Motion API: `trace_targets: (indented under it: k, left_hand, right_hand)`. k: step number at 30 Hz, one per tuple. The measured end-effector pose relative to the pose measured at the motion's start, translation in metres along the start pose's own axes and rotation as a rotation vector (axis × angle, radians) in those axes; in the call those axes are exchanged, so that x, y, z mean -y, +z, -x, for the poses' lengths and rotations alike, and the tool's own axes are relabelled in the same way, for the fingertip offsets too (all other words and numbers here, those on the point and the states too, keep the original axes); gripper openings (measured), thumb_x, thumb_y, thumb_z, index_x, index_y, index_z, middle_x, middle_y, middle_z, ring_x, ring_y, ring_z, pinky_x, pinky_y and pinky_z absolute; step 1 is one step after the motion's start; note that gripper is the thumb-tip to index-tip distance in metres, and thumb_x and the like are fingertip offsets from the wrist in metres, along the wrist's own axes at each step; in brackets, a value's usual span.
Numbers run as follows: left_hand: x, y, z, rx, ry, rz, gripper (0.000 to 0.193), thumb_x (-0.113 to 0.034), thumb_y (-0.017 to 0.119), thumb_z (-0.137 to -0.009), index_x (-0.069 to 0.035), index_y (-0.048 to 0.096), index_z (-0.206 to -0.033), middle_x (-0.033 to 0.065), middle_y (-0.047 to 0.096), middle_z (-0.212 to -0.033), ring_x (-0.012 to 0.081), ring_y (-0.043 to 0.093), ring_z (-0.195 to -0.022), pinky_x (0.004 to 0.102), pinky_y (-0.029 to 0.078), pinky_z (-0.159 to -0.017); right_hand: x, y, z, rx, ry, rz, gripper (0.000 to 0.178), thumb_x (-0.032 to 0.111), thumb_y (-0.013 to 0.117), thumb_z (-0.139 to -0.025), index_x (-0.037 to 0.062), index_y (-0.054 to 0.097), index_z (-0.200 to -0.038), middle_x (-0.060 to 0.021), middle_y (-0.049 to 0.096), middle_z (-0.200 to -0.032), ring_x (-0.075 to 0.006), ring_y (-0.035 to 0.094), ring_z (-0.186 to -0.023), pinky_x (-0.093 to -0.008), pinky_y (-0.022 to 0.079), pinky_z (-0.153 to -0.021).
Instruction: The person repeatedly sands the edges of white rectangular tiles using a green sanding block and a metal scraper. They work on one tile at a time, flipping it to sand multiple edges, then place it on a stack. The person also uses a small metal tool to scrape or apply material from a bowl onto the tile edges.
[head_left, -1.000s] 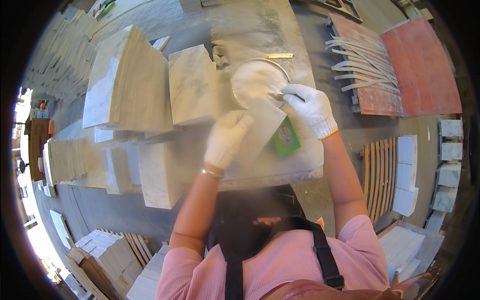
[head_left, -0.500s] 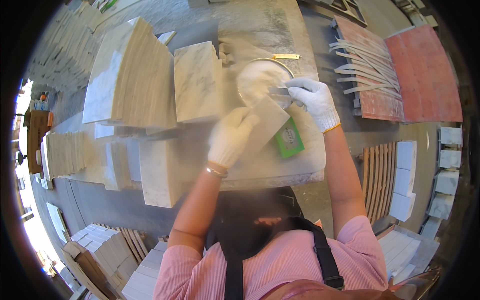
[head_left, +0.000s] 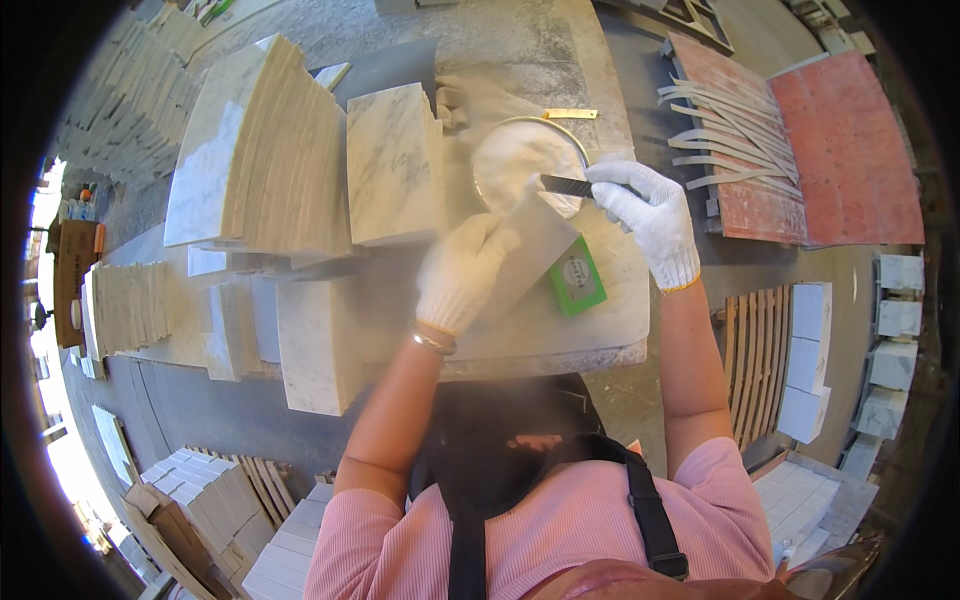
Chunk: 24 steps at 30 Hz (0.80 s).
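My left hand [head_left: 462, 272], in a white knit glove, holds a pale stone tile [head_left: 535, 245] by its left part, tilted above the table. A gloved right hand [head_left: 648, 212] of mine grips a narrow, flat black file [head_left: 566, 186]. The file's far end lies over the tile's upper corner; whether they touch is unclear. Just beyond is a round basin [head_left: 583, 152] of white powder [head_left: 515, 155]. Partly under the tile's right edge sits a green block [head_left: 590, 298] with a pale round label. Dust blurs the area round my left hand.
Thick marble tile stacks [head_left: 390, 170] stand left of my hands, with a taller row [head_left: 280, 150] beyond. A small yellow strip [head_left: 570, 114] lies behind the basin. Off the table's right side, pale strips [head_left: 735, 140] rest on a red board [head_left: 850, 150]. A slatted pallet [head_left: 757, 350] is nearer.
My right hand has moved slightly right and down, and its wrist has turned, showing more of the file. The left hand and tile stay almost still.
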<state>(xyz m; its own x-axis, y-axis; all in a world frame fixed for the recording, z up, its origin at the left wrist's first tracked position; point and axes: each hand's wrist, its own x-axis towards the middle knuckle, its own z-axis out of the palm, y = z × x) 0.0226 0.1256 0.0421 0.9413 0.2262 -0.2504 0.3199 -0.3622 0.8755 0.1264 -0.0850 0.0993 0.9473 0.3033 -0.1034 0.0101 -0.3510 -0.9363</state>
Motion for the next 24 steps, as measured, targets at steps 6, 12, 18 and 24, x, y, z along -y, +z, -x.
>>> trace_targets:
  k: [6,12,18,24]
  left_hand:
    - [-0.001,-0.001,0.000,-0.006,0.013,-0.033,0.041,-0.039,0.063,-0.096,-0.007,0.070,-0.121,0.0182,0.073,-0.106,0.0359,0.069,-0.100,0.0418,0.052,-0.087]
    - [0.007,0.001,-0.005,0.028,0.000,0.178,0.041,-0.036,0.063,-0.098,-0.002,0.070,-0.121,0.0157,0.074,-0.104,0.0290,0.070,-0.096,0.0387,0.052,-0.086]
    - [0.020,0.007,-0.007,0.290,-0.285,1.105,0.038,-0.031,0.063,-0.104,0.003,0.069,-0.119,0.0073,0.073,-0.100,0.0159,0.067,-0.090,0.0287,0.052,-0.081]
    - [0.020,0.001,-0.005,0.451,-0.260,1.198,0.039,-0.031,0.061,-0.105,0.002,0.068,-0.123,0.0047,0.072,-0.109,0.0108,0.063,-0.098,0.0261,0.050,-0.087]
  right_hand:
    - [-0.004,0.000,0.000,-0.041,-0.140,0.066,0.018,0.002,0.072,-0.092,0.0019,0.077,-0.109,-0.0015,0.074,-0.102,-0.0070,0.063,-0.084,-0.0223,0.050,-0.074]
    - [-0.016,-0.001,-0.001,-0.154,-0.342,0.224,0.016,0.003,0.072,-0.090,0.0023,0.077,-0.106,-0.0093,0.076,-0.102,-0.0148,0.071,-0.090,-0.0274,0.054,-0.081]
    - [-0.037,-0.005,0.004,-0.215,-0.518,0.533,0.024,0.004,0.076,-0.085,0.0082,0.078,-0.109,-0.0115,0.076,-0.099,-0.0244,0.072,-0.087,-0.0315,0.056,-0.078]
    - [-0.059,-0.015,0.020,-0.236,-0.540,0.700,0.031,0.002,0.078,-0.082,0.0095,0.077,-0.113,-0.0118,0.075,-0.097,-0.0256,0.072,-0.086,-0.0331,0.057,-0.078]
